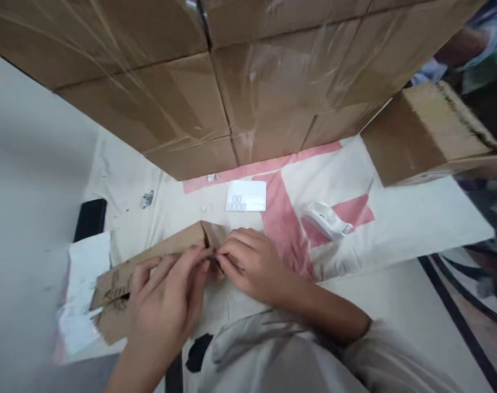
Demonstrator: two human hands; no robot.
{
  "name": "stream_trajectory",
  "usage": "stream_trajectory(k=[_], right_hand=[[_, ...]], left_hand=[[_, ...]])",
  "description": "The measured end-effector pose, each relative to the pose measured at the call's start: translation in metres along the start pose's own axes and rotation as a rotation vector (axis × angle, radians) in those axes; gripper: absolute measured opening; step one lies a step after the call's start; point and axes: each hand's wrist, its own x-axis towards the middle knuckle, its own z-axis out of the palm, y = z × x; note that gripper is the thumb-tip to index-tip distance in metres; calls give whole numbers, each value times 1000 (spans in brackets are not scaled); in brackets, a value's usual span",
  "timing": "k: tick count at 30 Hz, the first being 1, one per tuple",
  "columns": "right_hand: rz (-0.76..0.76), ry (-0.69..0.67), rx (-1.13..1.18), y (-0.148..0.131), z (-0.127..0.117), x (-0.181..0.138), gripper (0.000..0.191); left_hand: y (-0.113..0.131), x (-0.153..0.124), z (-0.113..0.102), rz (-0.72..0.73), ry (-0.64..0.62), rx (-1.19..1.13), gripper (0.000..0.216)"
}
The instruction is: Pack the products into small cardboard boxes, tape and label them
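A long brown cardboard box [166, 245] lies in front of me, with dark print near its left end. My left hand [170, 289] reaches over it, thumb and fingers pinched together at its right end. Meeting it there, my right hand [250, 262] is closed in a pinch as well. The fingertips of both hands nearly touch at the edge of the box's end. Whatever lies between them, a flap edge or something small, is hidden by the fingers.
Large taped cartons [273, 82] form a wall at the back. A white card [246, 196], a white curved plastic piece [325, 219], a black phone-like object [90, 219] and white paper [87, 278] lie on the table. Another cardboard box [428, 131] sits right, near another person's arm [463, 46].
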Motion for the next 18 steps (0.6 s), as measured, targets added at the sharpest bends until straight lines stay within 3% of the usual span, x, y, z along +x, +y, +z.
stream_trajectory(k=[2, 5, 9, 13, 18], right_hand=[[-28, -21, 35, -2, -1, -1, 13], [85, -25, 197, 0, 0, -4, 10], [543, 21, 564, 17, 12, -7, 10], [886, -8, 919, 41, 31, -9, 29], [1089, -107, 1159, 53, 49, -13, 44]], left_hand=[[6, -8, 3, -51, -20, -38, 35], [7, -20, 3, -205, -50, -10, 41], [-16, -36, -2, -564, -52, 145, 48], [-46, -45, 0, -898, -151, 191, 54], [-57, -44, 6, -920, -244, 147, 50]])
